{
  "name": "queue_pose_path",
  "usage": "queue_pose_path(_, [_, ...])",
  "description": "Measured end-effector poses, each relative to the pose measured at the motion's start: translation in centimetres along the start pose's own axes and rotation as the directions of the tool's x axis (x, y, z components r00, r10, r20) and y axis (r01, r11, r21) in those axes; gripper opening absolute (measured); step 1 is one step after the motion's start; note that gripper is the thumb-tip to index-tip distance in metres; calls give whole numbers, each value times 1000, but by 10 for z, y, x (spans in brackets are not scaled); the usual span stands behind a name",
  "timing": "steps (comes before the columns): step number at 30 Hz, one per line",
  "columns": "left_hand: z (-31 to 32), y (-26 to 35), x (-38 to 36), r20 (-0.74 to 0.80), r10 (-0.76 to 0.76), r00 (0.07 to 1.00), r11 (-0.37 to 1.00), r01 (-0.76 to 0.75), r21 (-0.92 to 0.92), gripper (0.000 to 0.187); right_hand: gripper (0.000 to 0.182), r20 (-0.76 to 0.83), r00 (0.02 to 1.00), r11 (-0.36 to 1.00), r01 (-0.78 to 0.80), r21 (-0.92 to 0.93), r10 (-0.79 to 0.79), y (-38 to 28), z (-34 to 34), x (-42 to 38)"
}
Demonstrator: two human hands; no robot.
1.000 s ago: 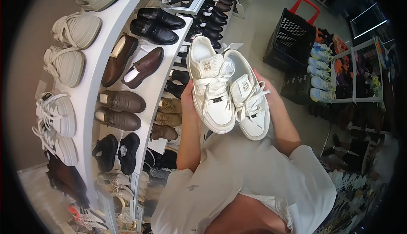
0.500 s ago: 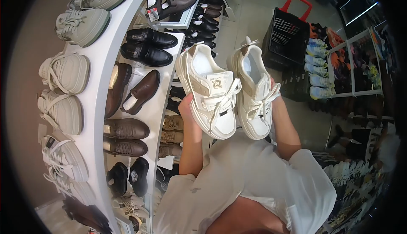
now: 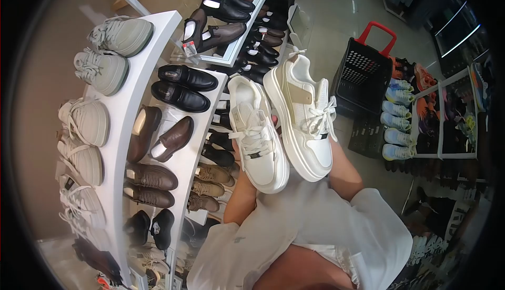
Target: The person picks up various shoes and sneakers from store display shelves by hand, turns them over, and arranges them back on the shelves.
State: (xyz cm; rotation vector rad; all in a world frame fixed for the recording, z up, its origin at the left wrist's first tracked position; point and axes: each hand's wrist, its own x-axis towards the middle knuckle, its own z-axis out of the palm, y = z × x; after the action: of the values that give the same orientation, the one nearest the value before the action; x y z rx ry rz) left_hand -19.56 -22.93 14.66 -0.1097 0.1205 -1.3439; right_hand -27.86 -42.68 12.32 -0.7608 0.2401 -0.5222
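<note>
Two white and beige sneakers are held up side by side in front of my chest. My left hand (image 3: 237,155) holds the left sneaker (image 3: 259,145) from behind and below; most of its fingers are hidden by the shoe. The right sneaker (image 3: 303,114) is in my right hand (image 3: 334,147), which is largely covered too. A fingertip shows between the two shoes. The right sneaker is tilted, with its inner side and thick sole edge showing. Both have tied white laces, and their toes point down toward my shirt.
On the left, a white curved shelf (image 3: 138,74) bears pale sneakers, with black and brown leather shoes on the racks beside it. A black basket (image 3: 363,69) with a red handle stands at the right, near a rack (image 3: 441,121) of colourful sports shoes.
Both sneakers have turned: the right one now shows its side and sole edge, and the left one's tongue label has turned from view. The surroundings have shifted slightly downward in view.
</note>
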Motion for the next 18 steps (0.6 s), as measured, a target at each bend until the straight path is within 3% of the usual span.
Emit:
queue_pose_path(11, [7, -14, 90, -45, 169, 985, 977, -162, 142, 79, 57, 96, 993, 944, 94, -317, -67, -45, -49, 72])
queue_pose_path(14, [6, -17, 105, -65, 187, 980, 972, -174, 160, 82, 58, 142, 981, 860, 183, -477, -130, -59, -64, 73])
queue_pose_path(18, [0, -12, 122, -85, 195, 977, 967, -177, 184, 86, 58, 237, 938, 650, 345, -677, -252, -71, -79, 74])
